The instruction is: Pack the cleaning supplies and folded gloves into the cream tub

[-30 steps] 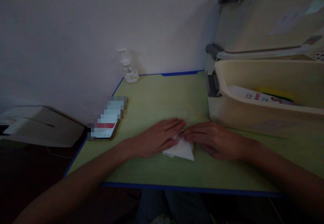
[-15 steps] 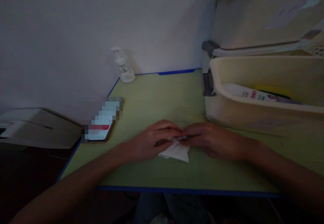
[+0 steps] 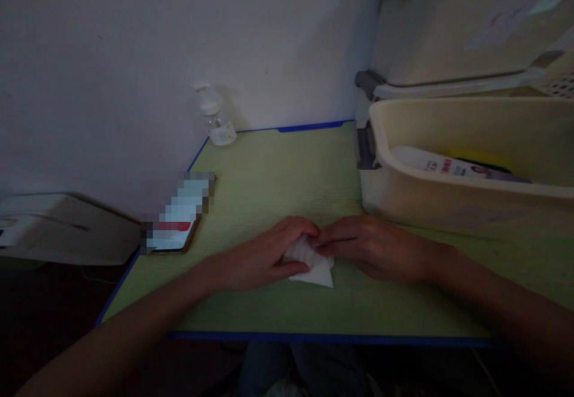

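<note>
A small white tissue [image 3: 317, 270], folded to a pointed corner at the front, lies on the green tabletop [image 3: 269, 176] between my hands. My left hand [image 3: 264, 256] curls around its left side, thumb along the near face and fingers over the far edge. From the right, my right hand [image 3: 372, 247] pinches the tissue's upper right part with bent fingers. The fingertips of both hands meet at the top of the tissue, so its far side is hidden.
A phone [image 3: 179, 211] with a lit screen rests at the left edge. Behind it stands a clear pump bottle [image 3: 222, 131] by the wall. At right is an open cream storage box [image 3: 430, 205] holding a white packet [image 3: 442, 164] and something yellow [image 3: 482, 159].
My left hand's fingers have gone from lying flat over the tissue to curling around it. More of the tissue's top shows. The whole view has shifted slightly.
</note>
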A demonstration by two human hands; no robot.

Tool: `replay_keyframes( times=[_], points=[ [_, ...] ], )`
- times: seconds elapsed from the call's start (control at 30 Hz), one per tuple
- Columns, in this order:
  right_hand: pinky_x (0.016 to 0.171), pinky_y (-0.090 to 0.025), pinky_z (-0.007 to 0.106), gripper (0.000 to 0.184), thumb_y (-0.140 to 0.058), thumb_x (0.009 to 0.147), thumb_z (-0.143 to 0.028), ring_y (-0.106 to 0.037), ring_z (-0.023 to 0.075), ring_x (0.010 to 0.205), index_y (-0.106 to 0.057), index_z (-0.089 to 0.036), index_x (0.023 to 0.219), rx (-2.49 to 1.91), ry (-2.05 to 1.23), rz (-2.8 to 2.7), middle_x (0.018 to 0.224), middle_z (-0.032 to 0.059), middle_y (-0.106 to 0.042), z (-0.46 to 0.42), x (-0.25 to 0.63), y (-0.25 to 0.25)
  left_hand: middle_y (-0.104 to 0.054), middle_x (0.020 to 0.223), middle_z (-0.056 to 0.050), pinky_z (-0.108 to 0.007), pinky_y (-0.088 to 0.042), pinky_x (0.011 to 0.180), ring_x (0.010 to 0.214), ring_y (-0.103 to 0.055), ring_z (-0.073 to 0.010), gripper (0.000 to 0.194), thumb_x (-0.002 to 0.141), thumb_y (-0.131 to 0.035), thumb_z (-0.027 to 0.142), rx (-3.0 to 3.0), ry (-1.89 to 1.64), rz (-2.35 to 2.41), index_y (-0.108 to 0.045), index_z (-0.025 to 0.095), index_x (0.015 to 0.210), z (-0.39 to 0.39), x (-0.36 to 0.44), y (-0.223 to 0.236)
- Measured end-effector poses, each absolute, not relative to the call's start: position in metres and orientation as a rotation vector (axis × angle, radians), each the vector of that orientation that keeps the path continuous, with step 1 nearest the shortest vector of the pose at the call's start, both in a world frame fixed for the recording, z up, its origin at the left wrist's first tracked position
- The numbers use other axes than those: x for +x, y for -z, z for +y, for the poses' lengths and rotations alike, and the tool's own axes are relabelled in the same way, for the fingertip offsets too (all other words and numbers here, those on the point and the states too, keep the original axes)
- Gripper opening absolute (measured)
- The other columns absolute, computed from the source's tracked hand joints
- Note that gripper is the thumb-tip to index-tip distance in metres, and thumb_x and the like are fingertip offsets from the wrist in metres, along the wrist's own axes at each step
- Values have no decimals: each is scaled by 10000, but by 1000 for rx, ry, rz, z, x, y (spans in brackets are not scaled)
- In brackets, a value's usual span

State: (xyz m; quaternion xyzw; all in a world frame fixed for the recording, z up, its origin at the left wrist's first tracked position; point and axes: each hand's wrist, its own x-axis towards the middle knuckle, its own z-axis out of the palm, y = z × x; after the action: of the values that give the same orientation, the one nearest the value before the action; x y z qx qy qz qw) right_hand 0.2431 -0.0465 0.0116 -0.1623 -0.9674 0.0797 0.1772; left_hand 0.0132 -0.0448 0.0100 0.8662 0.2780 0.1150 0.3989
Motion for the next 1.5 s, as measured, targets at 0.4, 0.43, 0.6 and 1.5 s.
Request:
replay_keyframes(
  times=[0.4, 0.43, 0.6, 1.5],
  points=[
    [623, -487, 291, 288, -376, 898, -81, -612, 160, 691, -621, -142, 758, -495, 234, -2505, 727, 58, -685, -45, 248, -16, -389, 1427, -123, -387, -253, 1121, 1327, -328, -196, 443, 956, -334, 240, 2596, -31, 675, -302, 141, 1386, -53, 16, -11],
    [617, -481, 291, 294, -370, 898, -79, -606, 159, 684, -617, -143, 751, -496, 250, -2503, 718, 57, -682, -45, 248, -16, -385, 1434, -125, -382, -249, 1123, 1332, -324, -195, 444, 958, -322, 237, 2633, -22, 674, -299, 133, 1389, -54, 16, -10],
    [610, -460, 292, 271, -420, 892, -90, -583, 162, 658, -610, -134, 704, -488, 291, -2495, 685, 48, -665, -45, 248, -16, -352, 1466, -128, -335, -202, 1136, 1360, -290, -182, 456, 970, -276, 249, 2771, 40, 653, -282, 87, 1396, -56, 15, -8],
    [718, -462, 377, 348, -715, 706, -361, -547, 249, 879, -517, -166, 916, -1162, -448, -2439, 925, 95, -574, -57, 221, -8, -242, 1509, -113, -350, -127, 1160, 1412, -156, -171, 480, 966, -298, 300, 2727, 3, 687, -274, 136, 1416, -57, 14, -5]
  ],
)
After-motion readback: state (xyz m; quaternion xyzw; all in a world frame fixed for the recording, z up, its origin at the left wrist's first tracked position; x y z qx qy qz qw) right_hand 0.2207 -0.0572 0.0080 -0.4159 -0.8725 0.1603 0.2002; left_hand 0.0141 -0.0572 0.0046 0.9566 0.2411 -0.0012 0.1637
